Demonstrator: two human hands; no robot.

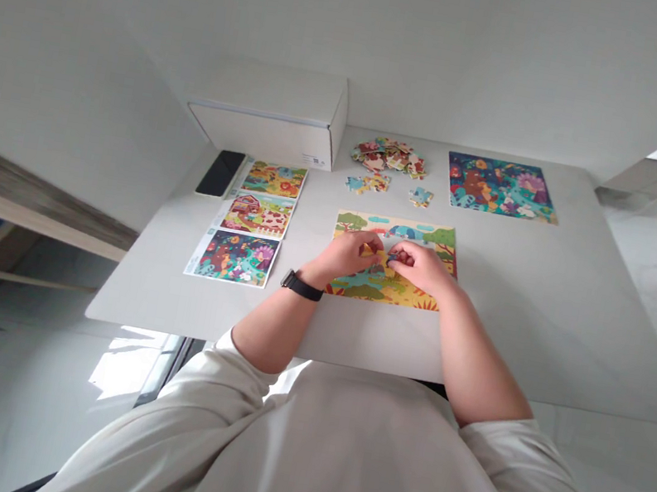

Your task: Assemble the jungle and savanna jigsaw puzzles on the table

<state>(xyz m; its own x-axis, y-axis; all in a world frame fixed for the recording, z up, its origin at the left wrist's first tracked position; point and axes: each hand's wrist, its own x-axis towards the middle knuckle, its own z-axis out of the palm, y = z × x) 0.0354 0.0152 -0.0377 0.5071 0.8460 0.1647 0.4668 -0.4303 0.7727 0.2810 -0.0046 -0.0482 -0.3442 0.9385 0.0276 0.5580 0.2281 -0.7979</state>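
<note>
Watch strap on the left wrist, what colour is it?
The watch strap is black, seen in the head view.

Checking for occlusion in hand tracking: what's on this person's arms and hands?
The left hand and right hand are bare, no gloves. A black watch strap circles the left wrist. The left sleeve and right sleeve are short and off-white. No cables visible.
</note>
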